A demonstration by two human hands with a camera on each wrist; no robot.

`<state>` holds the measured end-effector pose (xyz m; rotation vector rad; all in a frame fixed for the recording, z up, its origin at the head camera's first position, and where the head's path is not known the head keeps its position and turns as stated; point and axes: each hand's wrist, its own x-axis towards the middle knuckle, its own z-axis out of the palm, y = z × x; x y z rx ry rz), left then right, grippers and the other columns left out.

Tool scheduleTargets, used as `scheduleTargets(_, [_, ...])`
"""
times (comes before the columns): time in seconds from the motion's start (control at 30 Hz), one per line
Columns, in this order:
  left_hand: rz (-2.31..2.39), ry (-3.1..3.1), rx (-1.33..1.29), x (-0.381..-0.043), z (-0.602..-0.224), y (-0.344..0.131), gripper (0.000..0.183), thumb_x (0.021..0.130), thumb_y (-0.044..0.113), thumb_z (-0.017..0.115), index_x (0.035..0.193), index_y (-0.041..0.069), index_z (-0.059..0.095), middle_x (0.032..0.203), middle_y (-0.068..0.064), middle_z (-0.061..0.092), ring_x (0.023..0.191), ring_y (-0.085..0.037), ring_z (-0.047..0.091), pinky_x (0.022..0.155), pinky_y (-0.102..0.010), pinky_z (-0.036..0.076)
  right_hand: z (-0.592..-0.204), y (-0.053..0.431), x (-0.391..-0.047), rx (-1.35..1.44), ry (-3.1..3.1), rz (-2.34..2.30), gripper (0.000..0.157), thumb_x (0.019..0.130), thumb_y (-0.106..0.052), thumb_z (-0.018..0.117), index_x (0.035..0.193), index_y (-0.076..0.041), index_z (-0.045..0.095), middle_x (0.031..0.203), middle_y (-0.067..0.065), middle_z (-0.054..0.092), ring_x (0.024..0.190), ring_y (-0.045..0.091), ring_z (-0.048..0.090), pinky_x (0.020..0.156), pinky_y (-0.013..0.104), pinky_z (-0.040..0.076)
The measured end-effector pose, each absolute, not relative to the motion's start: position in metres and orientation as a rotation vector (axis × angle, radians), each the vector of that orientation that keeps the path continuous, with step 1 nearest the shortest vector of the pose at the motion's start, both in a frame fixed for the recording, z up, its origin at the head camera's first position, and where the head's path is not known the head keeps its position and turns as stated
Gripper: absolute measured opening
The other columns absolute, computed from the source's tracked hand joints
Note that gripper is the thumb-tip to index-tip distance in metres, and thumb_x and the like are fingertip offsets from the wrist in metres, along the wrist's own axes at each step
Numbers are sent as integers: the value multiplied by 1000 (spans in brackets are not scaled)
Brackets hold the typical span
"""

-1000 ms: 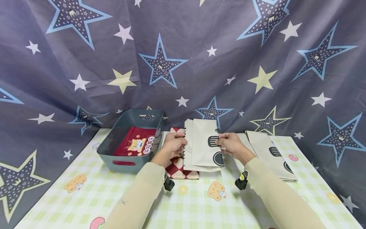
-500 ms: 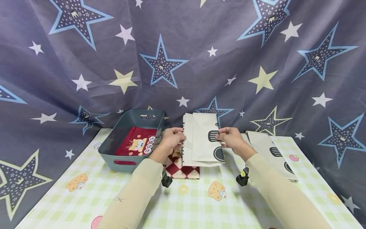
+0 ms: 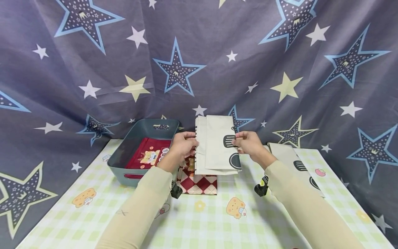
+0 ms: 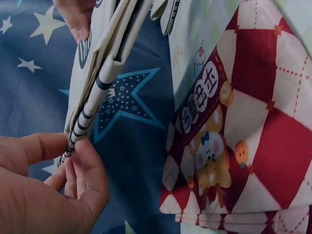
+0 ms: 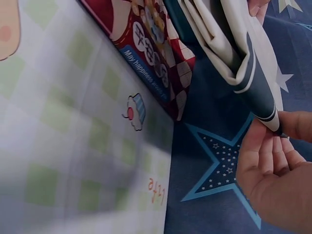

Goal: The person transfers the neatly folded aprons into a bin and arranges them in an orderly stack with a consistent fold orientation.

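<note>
A folded cream cloth [image 3: 219,145] with black spatula prints is held up between both hands, raised off the table. My left hand [image 3: 182,145] pinches its left edge; in the left wrist view, thumb and fingers close on the striped fold. The opposite edge is pinched by my right hand [image 3: 251,145], thumb on one side and fingers on the other in the right wrist view. Below and partly behind the cream cloth lies a folded red-and-white diamond-patterned cloth [image 3: 199,185] with a cartoon animal print [image 4: 212,163].
A blue-grey plastic bin [image 3: 119,175] stands at the left, with a dark red folded cloth [image 3: 147,152] inside. Another folded cream cloth [image 3: 287,160] lies at the right. A dark star-printed curtain [image 3: 199,83] hangs behind the checked tablecloth [image 3: 199,224].
Both hands have lifted the cream cloth and shifted it slightly left, so more of the diamond-patterned cloth's front shows beneath it. The bin and the other cream cloth have stayed put.
</note>
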<state>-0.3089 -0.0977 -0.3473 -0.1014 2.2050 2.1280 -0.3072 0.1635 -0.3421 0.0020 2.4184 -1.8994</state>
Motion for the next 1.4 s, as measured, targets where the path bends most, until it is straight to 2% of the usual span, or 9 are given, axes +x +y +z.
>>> scheduleTargets(0.23, [2100,2255,-59,-307,-337,-106,46,90,-3,65,136,1,59,116,-15,63,74,-18,60,63,-31,56,-331,157,-307,-12,2434,-1886,33,98,-4,64,128,5,55,103,8,61,83,13,62,67,25,57])
scheduleTargets(0.37, [2059,2293,-51,-306,-332,-109,46,92,-2,65,137,2,58,121,-16,61,81,-20,61,76,-39,58,-327,153,-307,-31,2439,-1889,32,98,-5,66,126,4,56,104,8,61,86,13,62,70,27,58])
scheduleTargets(0.47, [2044,2301,-53,-306,-329,-112,46,92,-1,65,137,2,58,124,-16,60,83,-20,61,80,-41,58,-324,150,-307,-36,2442,-1894,30,97,-4,66,125,5,57,103,7,61,84,13,62,70,27,58])
scheduleTargets(0.63, [2042,2322,-63,-307,-326,-119,46,93,0,65,139,3,58,125,-15,60,86,-21,62,71,-33,57,-319,143,-309,-48,2418,-1925,31,97,-4,66,125,5,56,102,7,61,82,14,63,71,27,58])
scheduleTargets(0.8, [2027,2358,-65,-306,-322,-128,47,93,1,64,140,5,58,125,-15,60,88,-20,62,68,-30,57,-315,134,-309,-72,2414,-1948,32,96,-4,67,126,6,58,101,7,63,84,14,64,75,31,59])
scheduleTargets(0.97, [2014,2386,-65,-306,-316,-137,49,92,3,62,140,6,58,115,-11,61,81,-18,59,66,-28,55,-311,124,-306,-78,2395,-1963,32,97,-5,67,127,5,58,104,9,64,85,15,65,82,36,59])
scheduleTargets(1.1, [2007,2418,-66,-305,-313,-141,49,92,5,62,141,5,59,109,-10,61,83,-18,57,67,-28,55,-310,119,-307,-76,2368,-1980,34,97,-5,67,129,4,58,105,8,66,85,15,65,83,36,59])
scheduleTargets(1.2, [2000,2439,-78,-305,-313,-145,50,91,6,62,141,5,59,106,-10,62,83,-18,57,67,-28,55,-309,111,-308,-65,2335,-2011,34,97,-4,67,129,4,59,103,7,66,83,15,63,79,33,58])
scheduleTargets(1.4, [2019,2446,-135,-306,-312,-162,48,90,5,63,138,5,61,97,-9,61,72,-16,55,60,-27,52,-307,92,-309,-49,2284,-2063,34,95,-3,68,128,3,60,100,6,63,81,15,60,72,28,57])
